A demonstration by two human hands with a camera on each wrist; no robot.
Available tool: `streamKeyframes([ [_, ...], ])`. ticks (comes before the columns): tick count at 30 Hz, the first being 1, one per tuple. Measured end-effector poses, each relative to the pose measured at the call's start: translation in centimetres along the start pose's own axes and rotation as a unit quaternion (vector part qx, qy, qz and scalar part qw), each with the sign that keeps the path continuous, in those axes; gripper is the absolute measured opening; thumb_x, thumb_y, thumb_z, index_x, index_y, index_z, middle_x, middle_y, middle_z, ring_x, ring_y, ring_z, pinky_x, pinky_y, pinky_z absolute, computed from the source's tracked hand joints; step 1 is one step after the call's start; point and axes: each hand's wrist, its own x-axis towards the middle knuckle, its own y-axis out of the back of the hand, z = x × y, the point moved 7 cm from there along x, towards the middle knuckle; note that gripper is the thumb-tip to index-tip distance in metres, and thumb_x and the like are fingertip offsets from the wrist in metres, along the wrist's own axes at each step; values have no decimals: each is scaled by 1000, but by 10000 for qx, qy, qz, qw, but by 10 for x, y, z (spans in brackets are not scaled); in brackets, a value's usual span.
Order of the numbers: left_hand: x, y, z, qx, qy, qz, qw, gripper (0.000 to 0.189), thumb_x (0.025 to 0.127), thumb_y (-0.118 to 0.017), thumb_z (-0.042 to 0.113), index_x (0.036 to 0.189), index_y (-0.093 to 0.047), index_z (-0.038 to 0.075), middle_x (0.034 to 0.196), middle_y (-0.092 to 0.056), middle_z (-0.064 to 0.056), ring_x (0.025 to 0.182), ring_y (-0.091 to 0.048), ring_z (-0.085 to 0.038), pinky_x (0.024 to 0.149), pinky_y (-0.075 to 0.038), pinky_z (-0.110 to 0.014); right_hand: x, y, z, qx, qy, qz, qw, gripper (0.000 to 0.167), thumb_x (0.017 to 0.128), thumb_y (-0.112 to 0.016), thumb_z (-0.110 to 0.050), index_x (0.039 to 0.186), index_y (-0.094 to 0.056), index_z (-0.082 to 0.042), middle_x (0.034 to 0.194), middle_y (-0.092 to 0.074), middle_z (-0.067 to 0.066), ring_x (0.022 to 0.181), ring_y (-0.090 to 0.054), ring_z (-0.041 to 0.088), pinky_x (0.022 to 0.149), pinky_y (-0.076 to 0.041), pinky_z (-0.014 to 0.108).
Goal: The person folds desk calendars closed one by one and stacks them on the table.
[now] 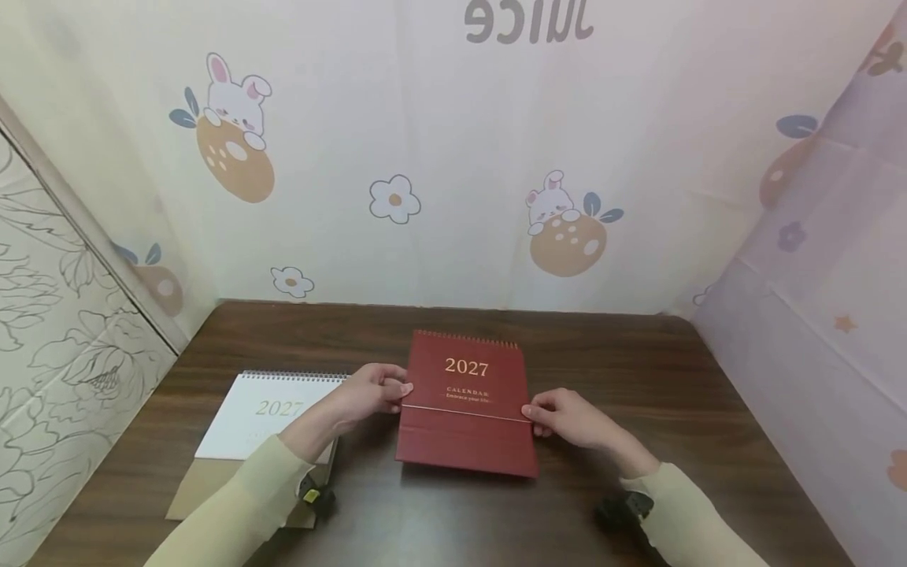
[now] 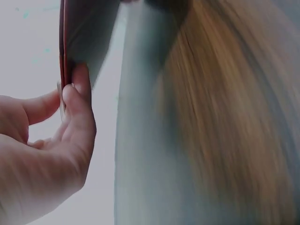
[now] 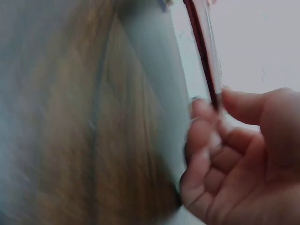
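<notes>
A dark red desk calendar (image 1: pixel 464 441) with "2027" in gold and a spiral along its top edge is held up over the middle of the table, tilted toward me. My left hand (image 1: pixel 372 390) pinches its left edge, thumb on the front cover and fingers behind. On the opposite edge, my right hand (image 1: pixel 567 417) grips in the same way, a little lower. A thin pale cord crosses the cover between the two thumbs. In the left wrist view, the left hand (image 2: pixel 70 126) has the calendar's edge (image 2: pixel 63 47) between thumb and fingers. The right wrist view shows the right hand (image 3: pixel 234 154) pinching the other edge.
A white desk calendar (image 1: pixel 234 417) with a silver spiral and a tan base (image 1: pixel 212 476) lies at the left, partly behind my left forearm. The dark wood table (image 1: pixel 602 346) ends at a printed curtain (image 1: pixel 460 236) at the back.
</notes>
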Motion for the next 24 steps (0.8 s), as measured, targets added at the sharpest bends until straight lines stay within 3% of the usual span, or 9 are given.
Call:
streamKeyframes([
  [5,-11,13,-5,532,23,-76,9986,37,100,-60,11,129,-54,-12,98,-74,-12,87,-67,-17,77,-56,-35,-4,-10,-11,859,147,-171,9960,30,102,-59,-26,85,-64,-2,72,-58,4,72,-55,19,65,-47,34],
  [13,-45,26,8,1225,-150,-208,9921,39,102,-57,17,129,-54,-12,94,-71,-9,96,-69,-22,85,-56,-41,-6,-36,-31,1006,239,-274,9943,32,101,-60,-26,82,-64,-2,70,-59,2,69,-55,16,64,-48,32],
  [20,-68,48,9,1918,41,422,9805,46,103,-55,29,133,-55,-5,101,-70,-6,94,-66,-20,77,-55,-38,9,-55,-57,961,426,-21,9945,30,99,-64,-28,79,-65,-6,68,-60,1,67,-54,15,62,-44,27],
  [24,-80,62,2,2348,375,776,9682,57,102,-55,41,137,-53,-4,111,-69,-9,108,-64,-26,86,-53,-47,22,-68,-73,717,621,65,9955,33,99,-63,-31,75,-65,-9,66,-60,-1,63,-53,13,58,-41,26],
])
